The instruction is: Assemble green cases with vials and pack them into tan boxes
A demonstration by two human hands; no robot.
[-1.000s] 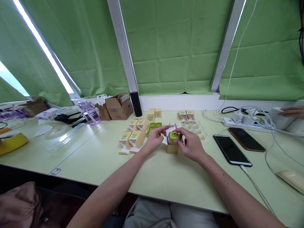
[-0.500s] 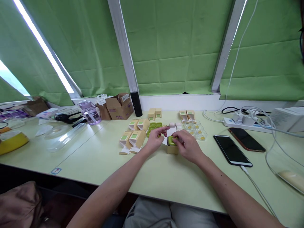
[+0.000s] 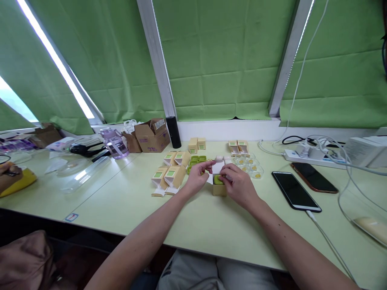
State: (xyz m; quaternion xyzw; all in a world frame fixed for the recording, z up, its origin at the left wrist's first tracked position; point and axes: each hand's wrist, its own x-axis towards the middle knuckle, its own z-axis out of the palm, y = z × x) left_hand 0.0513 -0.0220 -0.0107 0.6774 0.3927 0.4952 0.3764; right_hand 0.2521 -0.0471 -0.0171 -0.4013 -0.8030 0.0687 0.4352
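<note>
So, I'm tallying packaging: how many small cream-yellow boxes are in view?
9: one box between left hand and right hand, four boxes to its left, a front pair behind those, another pair back right. The hands may hide more.

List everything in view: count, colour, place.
open box: 1, tan, centre
green case: 1, green, in open box
small boxes: 8, tan, four left, four rear
other cases: several, green, behind, partly hidden
trays: count unclear, clear and yellow, rear centre
pink items: few, pink, behind open box
phones: 2, black, right
power strip: 1, white, rear right
cables: several, mostly white, right
white boxes: count unclear, white, far right
cylinder: 1, black, by wall
cartons: 2+, brown, rear left
bottle: 1, purple, left
clutter: count unclear, mixed, left
yellow object: 1, yellow, far left
blinds: several, green, behind
table: 1, pale green, beneath
co-worker's hand: 1, far left
left hand: 1, at open box
right hand: 1, on green case
</note>
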